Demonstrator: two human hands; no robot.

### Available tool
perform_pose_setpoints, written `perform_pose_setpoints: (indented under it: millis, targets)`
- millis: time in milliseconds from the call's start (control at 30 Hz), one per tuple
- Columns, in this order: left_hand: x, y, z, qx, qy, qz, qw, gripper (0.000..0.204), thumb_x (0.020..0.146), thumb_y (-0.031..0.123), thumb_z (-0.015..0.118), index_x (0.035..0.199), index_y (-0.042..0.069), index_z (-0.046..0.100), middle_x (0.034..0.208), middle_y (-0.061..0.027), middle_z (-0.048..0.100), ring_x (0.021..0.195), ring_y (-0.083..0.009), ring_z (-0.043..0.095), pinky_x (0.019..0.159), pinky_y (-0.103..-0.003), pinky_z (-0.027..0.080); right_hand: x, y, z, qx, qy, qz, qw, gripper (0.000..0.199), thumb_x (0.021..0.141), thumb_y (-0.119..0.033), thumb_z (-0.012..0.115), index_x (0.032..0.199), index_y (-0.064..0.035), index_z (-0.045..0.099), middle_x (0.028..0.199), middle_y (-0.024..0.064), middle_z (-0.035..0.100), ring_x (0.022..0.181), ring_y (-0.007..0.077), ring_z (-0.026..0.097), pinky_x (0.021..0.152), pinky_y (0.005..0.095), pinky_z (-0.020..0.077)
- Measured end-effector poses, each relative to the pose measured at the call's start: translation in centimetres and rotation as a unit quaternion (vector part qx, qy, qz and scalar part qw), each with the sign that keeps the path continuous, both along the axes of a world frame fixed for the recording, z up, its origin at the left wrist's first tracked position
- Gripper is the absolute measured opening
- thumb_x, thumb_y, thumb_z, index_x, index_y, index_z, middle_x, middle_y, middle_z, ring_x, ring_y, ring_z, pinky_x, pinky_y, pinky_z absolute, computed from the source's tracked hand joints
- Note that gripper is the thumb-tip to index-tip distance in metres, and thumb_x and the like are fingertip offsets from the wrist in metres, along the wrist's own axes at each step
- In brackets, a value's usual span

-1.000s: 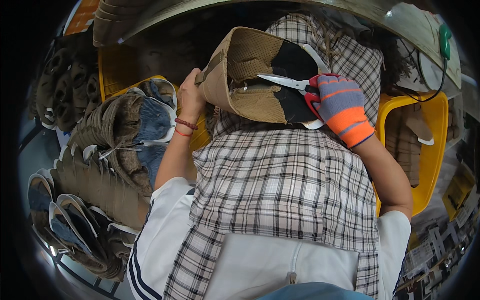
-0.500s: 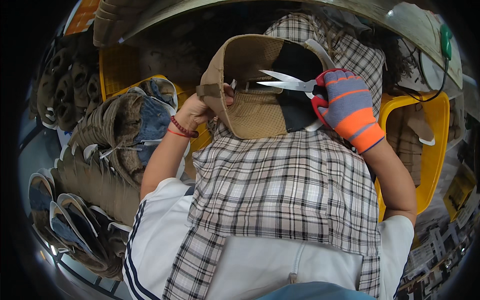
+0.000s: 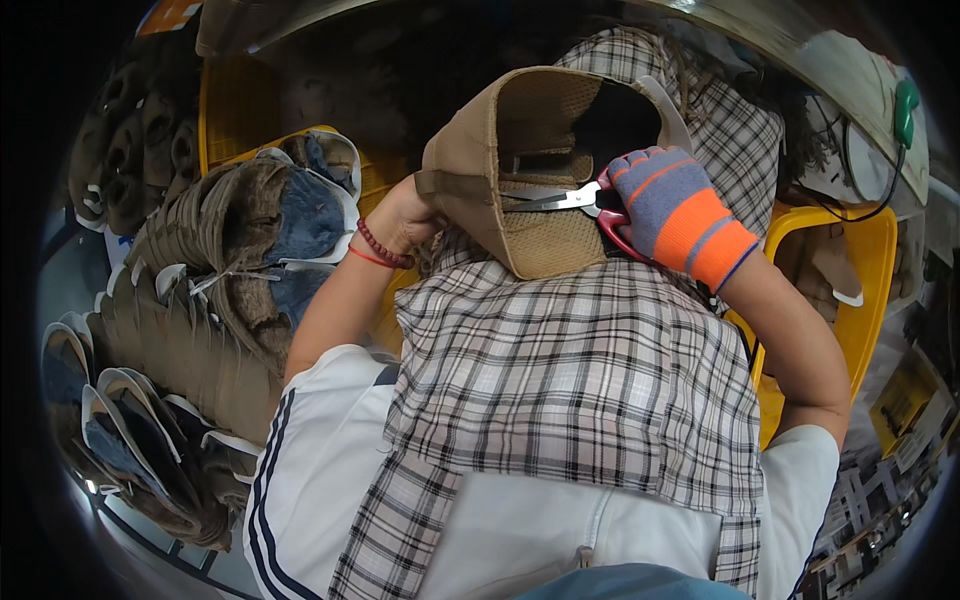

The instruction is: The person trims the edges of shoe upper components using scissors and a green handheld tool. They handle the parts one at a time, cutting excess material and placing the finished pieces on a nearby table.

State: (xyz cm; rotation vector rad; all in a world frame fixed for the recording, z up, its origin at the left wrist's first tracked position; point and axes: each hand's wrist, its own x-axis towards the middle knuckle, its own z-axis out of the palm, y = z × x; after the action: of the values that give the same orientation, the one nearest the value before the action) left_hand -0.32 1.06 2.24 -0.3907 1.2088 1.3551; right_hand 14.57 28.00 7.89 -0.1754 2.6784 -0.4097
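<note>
A tan boot upper (image 3: 460, 150) with mesh lining and a dark patch inside sits over my lap, its wide opening facing me. My left hand (image 3: 408, 215), bare with a beaded bracelet, is closed on its left side by a brown strip; the fingertips are hidden behind the material. My right hand (image 3: 670, 205), in a grey and orange knit glove, grips red-handled scissors (image 3: 572, 200). Their blades reach into the opening near the lower lining, nearly together. Whether the tips touch a thread there is too small to tell.
Bundled brown uppers with blue lining (image 3: 310, 215) are stacked at the left. Dark brown pieces (image 3: 125, 150) hang behind them. A yellow basket (image 3: 885, 300) holds brown pieces at the right. A table edge (image 3: 330, 25) curves across the top; a plaid apron (image 3: 550, 370) covers my lap.
The scissors have moved lower into the opening, and their blades have come together from being spread. The upper has turned slightly and shifted right, and my left fingers have slipped out of sight.
</note>
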Motion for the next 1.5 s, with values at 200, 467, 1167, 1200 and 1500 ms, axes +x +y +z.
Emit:
perform_pose_setpoints:
  millis: [200,467,1167,1200,1500]
  targets:
    - [0.3,0.0,0.0,0.009,-0.019,0.031,0.999,0.024,0.073,0.0,0.076,0.095,-0.003,0.066,0.094,-0.0095,0.067,0.085,-0.0184,0.065,0.077,-0.032,0.056,-0.3,0.0,0.2,-0.013,0.015,-0.005,1.0,0.033,0.077,-0.032,0.07,0.104,-0.0128,0.065,0.092,0.0069,0.066,0.088,0.023,0.063,0.075,0.0333,0.0494]
    - [0.0,-1.4,-1.9,0.011,0.01,0.003,1.0,0.022,0.076,0.002,0.074,0.095,-0.005,0.065,0.095,-0.0114,0.067,0.085,-0.019,0.065,0.078,-0.031,0.055,0.8,1.2,1.3,-0.001,0.072,-0.067,0.995,0.028,0.077,-0.032,0.07,0.095,-0.0122,0.066,0.091,0.0062,0.066,0.088,0.0229,0.062,0.074,0.0332,0.0486]
    - [1.3,-0.4,0.1,0.001,0.017,0.074,0.997,0.032,0.073,-0.003,0.074,0.102,-0.007,0.062,0.099,-0.0132,0.066,0.091,-0.0226,0.064,0.085,-0.034,0.054,-0.5,-0.9,-0.2,0.05,0.092,-0.051,0.993,0.031,0.071,-0.034,0.073,0.093,-0.0128,0.068,0.084,0.0039,0.066,0.083,0.0207,0.064,0.071,0.0327,0.0497]
    - [1.3,-0.3,0.3,-0.003,0.018,0.076,0.997,0.031,0.072,-0.003,0.074,0.101,-0.006,0.062,0.098,-0.0129,0.066,0.09,-0.0224,0.064,0.085,-0.034,0.054,-0.8,-1.1,-0.1,0.062,0.078,-0.045,0.994,0.03,0.071,-0.033,0.073,0.092,-0.0127,0.068,0.082,0.0038,0.067,0.081,0.0207,0.065,0.07,0.0329,0.0502]
    - [1.4,-0.1,0.8,-0.007,0.038,0.076,0.996,0.034,0.069,-0.006,0.075,0.101,-0.003,0.064,0.1,-0.0112,0.066,0.091,-0.0222,0.064,0.084,-0.035,0.055,1.8,1.9,-0.2,0.016,0.013,-0.14,0.99,0.035,0.076,-0.036,0.068,0.099,-0.0099,0.064,0.086,0.0081,0.067,0.083,0.027,0.064,0.072,0.0355,0.0508]
